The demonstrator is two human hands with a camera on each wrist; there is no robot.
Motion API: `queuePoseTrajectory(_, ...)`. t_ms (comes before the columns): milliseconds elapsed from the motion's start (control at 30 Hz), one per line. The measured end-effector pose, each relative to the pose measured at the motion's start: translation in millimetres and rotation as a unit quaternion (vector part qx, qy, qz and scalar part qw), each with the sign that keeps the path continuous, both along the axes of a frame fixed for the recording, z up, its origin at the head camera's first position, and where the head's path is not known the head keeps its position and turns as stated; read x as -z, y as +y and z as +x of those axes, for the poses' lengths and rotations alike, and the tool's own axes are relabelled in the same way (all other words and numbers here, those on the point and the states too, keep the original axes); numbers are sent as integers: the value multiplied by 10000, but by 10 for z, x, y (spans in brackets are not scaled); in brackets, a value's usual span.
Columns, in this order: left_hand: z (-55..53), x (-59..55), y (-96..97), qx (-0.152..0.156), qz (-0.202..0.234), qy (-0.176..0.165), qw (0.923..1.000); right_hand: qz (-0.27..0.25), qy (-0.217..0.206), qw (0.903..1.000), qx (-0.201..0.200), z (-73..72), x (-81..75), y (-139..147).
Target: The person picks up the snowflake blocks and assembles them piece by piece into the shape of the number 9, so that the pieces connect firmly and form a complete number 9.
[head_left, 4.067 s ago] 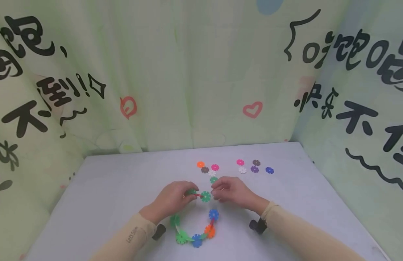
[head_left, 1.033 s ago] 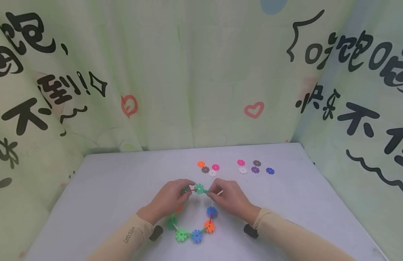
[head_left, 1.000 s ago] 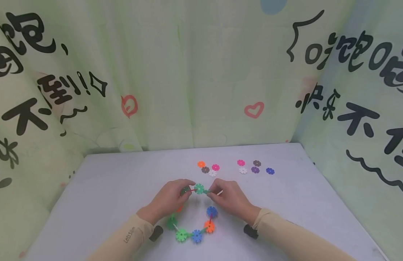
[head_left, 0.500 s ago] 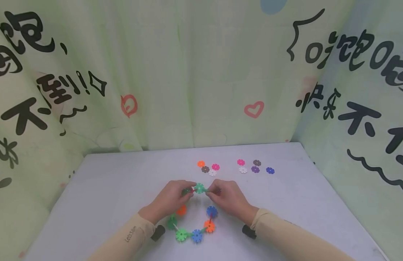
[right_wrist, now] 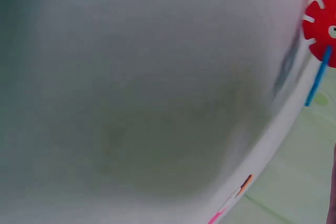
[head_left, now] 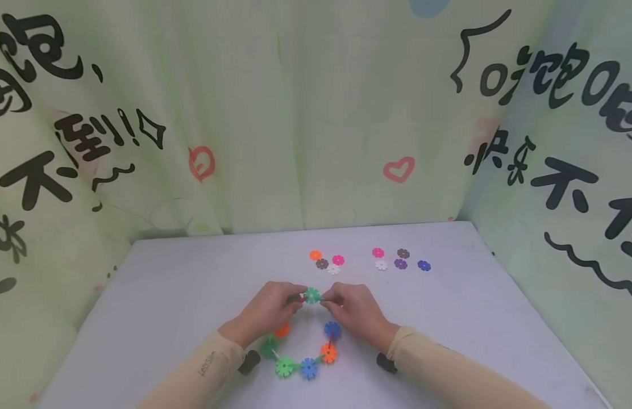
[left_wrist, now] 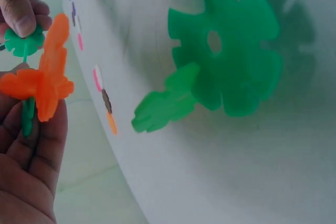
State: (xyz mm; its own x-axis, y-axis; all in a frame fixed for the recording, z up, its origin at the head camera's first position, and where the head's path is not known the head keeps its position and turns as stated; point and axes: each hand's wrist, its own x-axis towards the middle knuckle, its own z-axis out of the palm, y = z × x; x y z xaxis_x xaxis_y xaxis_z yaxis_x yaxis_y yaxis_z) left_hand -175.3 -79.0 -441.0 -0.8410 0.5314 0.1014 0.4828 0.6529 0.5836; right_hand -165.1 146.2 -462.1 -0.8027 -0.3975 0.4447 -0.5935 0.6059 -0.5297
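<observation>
In the head view, my left hand (head_left: 267, 309) and right hand (head_left: 359, 309) nearly meet above the table. Between their fingertips stands a green snowflake disc (head_left: 312, 295) with notched edges. The right thumb and fingers pinch another green disc, seen edge-on against its right side. My left fingers hold the end of the linked chain, where a red piece is mostly covered. From there the chain curves through an orange disc (head_left: 282, 329), green discs (head_left: 284, 367), a blue disc (head_left: 308, 368) and others to a blue end disc (head_left: 332, 329). The left wrist view shows the orange disc (left_wrist: 52, 72) close up.
Loose discs lie flat toward the table's back: orange (head_left: 315, 255), pink (head_left: 338, 260), brown (head_left: 321, 264) and white (head_left: 333, 270). Another group to the right includes a purple disc (head_left: 400, 264) and a blue disc (head_left: 424, 266). A printed curtain (head_left: 295, 142) surrounds the white table (head_left: 183, 295).
The loose green disc near my right hand has left the table and is now pinched there, against the chain's green disc. Over the last second, my hands have drawn slightly closer together.
</observation>
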Motion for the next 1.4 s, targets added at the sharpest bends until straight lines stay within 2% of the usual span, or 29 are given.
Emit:
queuePoseTrajectory(167,0,-5,-8,-94,193,-225,9995,-22,-40,9999,-118,-21,-37,-8)
queuePoseTrajectory(333,-12,-7,-57,-108,347,-363,9987,313,-356,9986,-222,-59,-85,-14)
queuePoseTrajectory(433,-13,-21,-89,-127,211,-176,9995,242,-1091,9932,-328,-61,-110,-40)
queuePoseTrajectory(567,-9,-52,-107,-95,150,86,9998,-212,-2309,9722,-319,-87,-147,-112)
queuePoseTrajectory(633,-12,-50,-105,-99,168,66,9998,-323,-2625,9637,-361,-127,-156,-156)
queuePoseTrajectory(833,-39,16,-103,-188,205,11,9996,-387,-2653,9626,-383,-247,-165,-239)
queuePoseTrajectory(900,-43,36,-114,-291,223,-81,9993,-548,-2751,9592,-354,-267,-162,-248)
queuePoseTrajectory(1067,-30,73,-198,-550,387,-493,9965,-909,-2978,9496,-371,-289,-126,-263)
queuePoseTrajectory(1133,-13,84,-257,-584,498,-712,9945,-985,-2971,9491,-358,-292,-115,-268)
queuePoseTrajectory(1233,15,101,-333,-524,590,-961,9922,-1068,-2965,9486,-304,-288,-116,-273)
queuePoseTrajectory(1400,21,145,-376,-385,531,-1065,9922,-901,-3053,9478,-186,-284,-127,-273)
